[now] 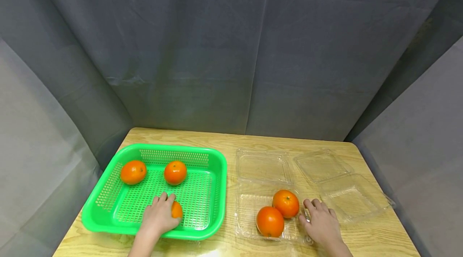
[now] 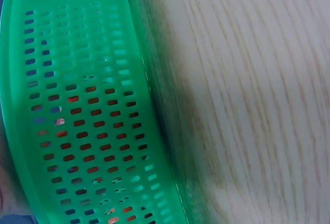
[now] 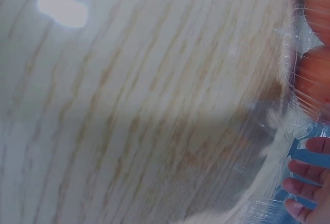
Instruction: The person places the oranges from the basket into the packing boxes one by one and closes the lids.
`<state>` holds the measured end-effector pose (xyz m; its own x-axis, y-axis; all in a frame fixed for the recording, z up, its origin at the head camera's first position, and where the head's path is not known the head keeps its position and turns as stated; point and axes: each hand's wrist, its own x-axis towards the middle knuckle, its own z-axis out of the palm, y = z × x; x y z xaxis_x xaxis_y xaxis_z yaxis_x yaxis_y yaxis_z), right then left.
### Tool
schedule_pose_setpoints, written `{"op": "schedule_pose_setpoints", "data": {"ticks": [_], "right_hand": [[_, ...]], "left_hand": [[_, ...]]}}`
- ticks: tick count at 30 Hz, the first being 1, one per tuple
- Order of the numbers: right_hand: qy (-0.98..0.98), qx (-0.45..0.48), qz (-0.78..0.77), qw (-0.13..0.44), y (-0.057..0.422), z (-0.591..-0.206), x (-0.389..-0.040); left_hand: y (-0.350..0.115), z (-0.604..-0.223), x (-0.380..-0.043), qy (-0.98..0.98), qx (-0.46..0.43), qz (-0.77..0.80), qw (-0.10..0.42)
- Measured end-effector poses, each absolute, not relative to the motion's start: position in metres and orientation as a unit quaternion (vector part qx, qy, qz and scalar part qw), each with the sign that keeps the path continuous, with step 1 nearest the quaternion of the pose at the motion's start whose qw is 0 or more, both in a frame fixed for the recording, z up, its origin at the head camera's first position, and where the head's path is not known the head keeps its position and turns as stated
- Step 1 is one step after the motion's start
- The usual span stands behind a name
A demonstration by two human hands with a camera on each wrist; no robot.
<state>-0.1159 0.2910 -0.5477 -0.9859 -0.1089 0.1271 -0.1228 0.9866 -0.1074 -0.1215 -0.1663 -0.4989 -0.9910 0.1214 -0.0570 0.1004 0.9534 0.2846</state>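
Note:
Inside the green plastic basket [image 1: 217, 192], my left hand [image 1: 159, 213] has its fingers curled round an orange [image 1: 177, 210] near the front wall. Two more oranges, one at the left [image 1: 133, 172] and one further back [image 1: 175, 172], lie in the basket. My right hand [image 1: 322, 225] is at the right edge of an open clear plastic clamshell box [image 1: 249, 209], fingers loosely spread and holding nothing. Two oranges, a rear one [image 1: 286, 203] and a front one [image 1: 270, 221], sit in that box beside the hand. In the left wrist view, the basket wall [image 2: 82, 105] hides most of the left hand.
A second open clear clamshell box [image 1: 354, 196] lies to the right, beyond my right hand, with its lid half tilted towards the back. The wooden table [image 1: 380, 241] ends at a grey curtain [image 1: 202, 68] behind, with more curtain at both sides.

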Motion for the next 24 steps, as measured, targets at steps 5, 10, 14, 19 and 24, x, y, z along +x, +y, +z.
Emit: {"op": "schedule_pose_setpoints", "data": {"ticks": [5,10,14,19,24], "right_hand": [[-0.995,0.057,0.058,0.059,0.2906,-0.5473,-0.1152],[-0.995,0.057,0.06,0.061,0.2908,-0.5476,-0.1149],[-0.995,0.057,0.061,0.061,0.2909,-0.548,-0.1153],[-0.995,0.056,0.065,0.059,0.2909,-0.548,-0.1154],[-0.995,0.055,0.066,0.06,0.2913,-0.5489,-0.116]], "left_hand": [[-0.1659,-0.5001,-0.1212,0.987,0.052,0.144,0.039],[-0.1659,-0.5009,-0.1213,0.987,0.055,0.149,0.037],[-0.1657,-0.5005,-0.121,0.986,0.055,0.153,0.037],[-0.1663,-0.5006,-0.1211,0.985,0.057,0.162,0.033],[-0.1671,-0.5022,-0.1218,0.983,0.061,0.175,0.016]]}}
